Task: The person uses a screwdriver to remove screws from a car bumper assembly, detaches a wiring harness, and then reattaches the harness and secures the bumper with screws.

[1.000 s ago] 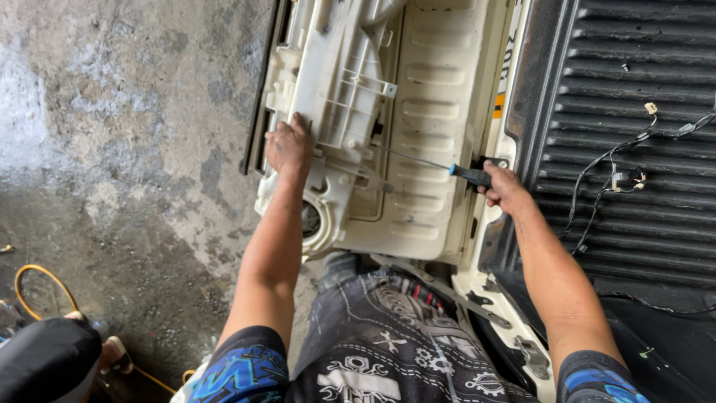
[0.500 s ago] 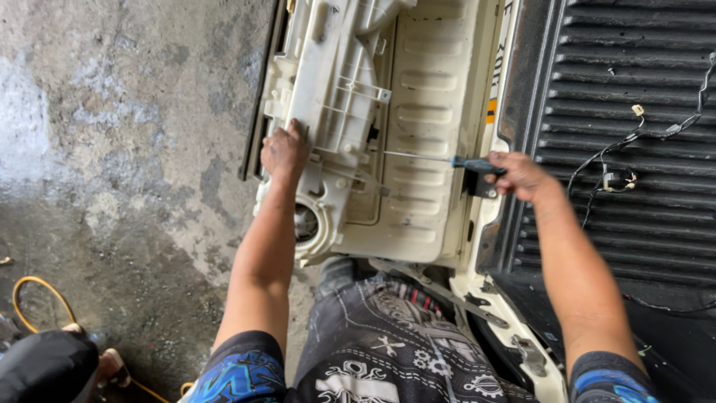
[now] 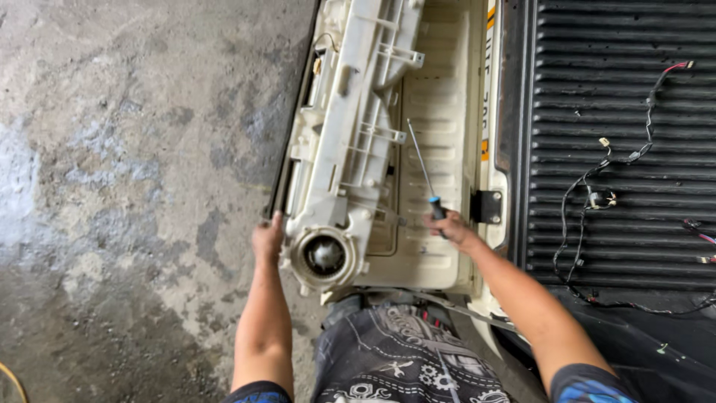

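My left hand [image 3: 267,240] gripped the cream plastic blower housing [image 3: 344,160] lying whole on the tailgate [image 3: 441,246], while my right hand [image 3: 452,227] clutched a screwdriver [image 3: 426,179]; disassembly looked barely begun.

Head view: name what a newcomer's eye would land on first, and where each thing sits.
A cream plastic housing with a round blower at its near end fills the centre, lying on a pale tailgate. The right hand holds a long screwdriver pointing away over the tailgate, while the left hand grips the housing's left edge. At right, loose wires sprawl over a black ribbed bed.
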